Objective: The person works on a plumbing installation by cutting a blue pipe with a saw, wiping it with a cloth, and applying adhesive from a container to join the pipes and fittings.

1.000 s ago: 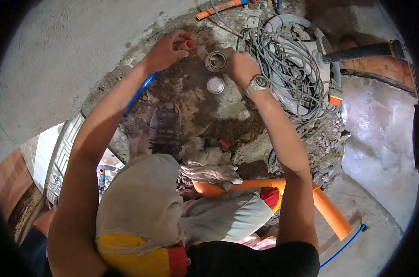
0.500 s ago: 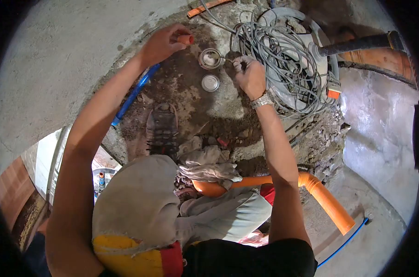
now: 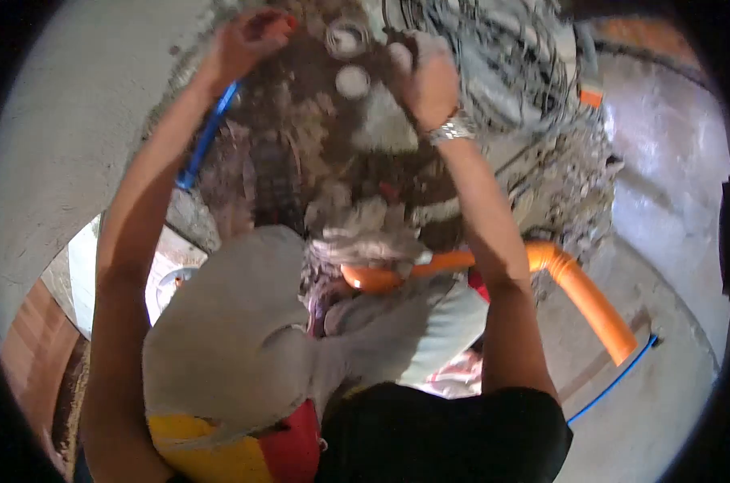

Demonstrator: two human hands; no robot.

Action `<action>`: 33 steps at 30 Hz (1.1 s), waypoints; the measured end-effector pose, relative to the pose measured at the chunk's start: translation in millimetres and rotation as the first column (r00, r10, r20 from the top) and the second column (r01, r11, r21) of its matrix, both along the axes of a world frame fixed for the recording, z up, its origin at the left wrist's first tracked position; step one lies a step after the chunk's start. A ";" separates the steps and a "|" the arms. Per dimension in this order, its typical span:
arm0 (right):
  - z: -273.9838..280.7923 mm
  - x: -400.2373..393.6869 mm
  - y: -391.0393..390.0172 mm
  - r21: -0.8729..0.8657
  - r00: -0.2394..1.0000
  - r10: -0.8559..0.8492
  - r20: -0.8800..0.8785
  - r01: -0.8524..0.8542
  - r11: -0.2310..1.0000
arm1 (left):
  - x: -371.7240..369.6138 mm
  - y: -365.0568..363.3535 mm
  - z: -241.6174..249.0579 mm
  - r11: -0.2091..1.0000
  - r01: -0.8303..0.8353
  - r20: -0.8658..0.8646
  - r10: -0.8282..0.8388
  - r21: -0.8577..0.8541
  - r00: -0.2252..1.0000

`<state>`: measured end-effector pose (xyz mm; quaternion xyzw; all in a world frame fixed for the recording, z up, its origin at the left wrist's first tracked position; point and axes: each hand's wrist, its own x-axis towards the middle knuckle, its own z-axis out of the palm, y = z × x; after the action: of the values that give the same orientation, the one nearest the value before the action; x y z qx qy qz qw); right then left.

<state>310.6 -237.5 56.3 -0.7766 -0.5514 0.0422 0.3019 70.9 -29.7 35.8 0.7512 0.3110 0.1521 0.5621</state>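
My left hand [image 3: 248,48], upper left, is closed around a short orange pipe piece [image 3: 282,26]. My right hand [image 3: 431,84], with a metal watch on the wrist, is pinched just right of an open tin can [image 3: 346,39] that has pale contents. A thin stick showed between its fingers and the can a moment ago; motion blur smears it now. Below the can a round pale lid [image 3: 353,82] lies flat on the dirty floor.
A tangle of grey cable [image 3: 510,72] lies right of my right hand. A blue pipe [image 3: 208,137] runs beside my left forearm. An orange drain pipe [image 3: 582,302] with a bend passes under my right arm. Rubble [image 3: 558,169] and a thin blue tube [image 3: 614,378] are at right.
The view has tilted, so the can, lid and both hands sit higher in the picture and are blurred. My left hand still holds the orange piece; my right hand remains beside the can.
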 end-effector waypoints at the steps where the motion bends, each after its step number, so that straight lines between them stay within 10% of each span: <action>1: -6.8 2.7 -27.6 -0.178 0.997 -0.065 -0.034 0.058 0.982 | -13.3 -9.1 3.0 0.999 0.029 -0.019 -0.030 -0.040 0.999; 3: -1.2 -11.9 -97.7 -0.683 0.981 -0.045 -0.191 -0.100 0.723 | -31.5 -24.5 22.4 0.990 -0.031 -0.043 0.025 -0.134 0.999; 5: -12.3 -29.1 -188.8 -0.775 0.943 0.217 -0.251 -0.331 0.539 | -39.3 -53.5 33.2 0.942 0.000 0.026 0.009 -0.335 1.000; 10: 0.7 -67.7 -282.1 -0.932 0.969 -0.009 -0.248 -0.236 0.275 | -23.7 -110.1 33.7 0.637 0.067 0.115 0.034 -0.768 0.993; 18: 29.7 -104.2 -235.4 -0.589 0.932 -0.056 -0.358 -0.179 0.788 | 9.5 -173.4 12.3 0.516 0.197 0.113 -0.190 -0.833 0.975; 21: -15.7 -139.5 -227.2 -0.315 0.998 0.053 -0.024 -0.058 0.947 | 14.5 -182.2 4.0 0.479 0.192 0.131 -0.157 -0.857 0.979; 24: -17.8 -121.5 -229.6 -0.703 0.960 0.043 -0.276 -0.232 0.673 | 16.2 -186.9 5.6 0.480 0.156 0.082 -0.172 -0.863 0.982; 29: 25.9 -70.0 -231.6 -0.332 0.765 -0.077 -0.640 -0.185 0.925 | 12.7 -221.2 -3.3 0.588 0.192 -0.094 -0.420 -0.785 0.902; 31: 16.3 -59.7 -228.5 -0.271 0.574 -0.194 -0.795 -0.050 0.961 | 19.2 -242.8 -17.4 0.767 0.617 -0.077 -0.636 -0.176 0.768; 33: 13.0 -51.7 -233.4 -0.385 0.655 -0.321 -0.684 0.049 0.922 | 30.5 -259.2 -25.1 0.829 0.441 -0.100 -0.499 -0.343 0.861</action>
<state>258.9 -470.8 69.4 -0.7852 -0.2837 0.4120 0.3649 101.5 -288.9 10.7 0.7182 0.1863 -0.1123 0.6609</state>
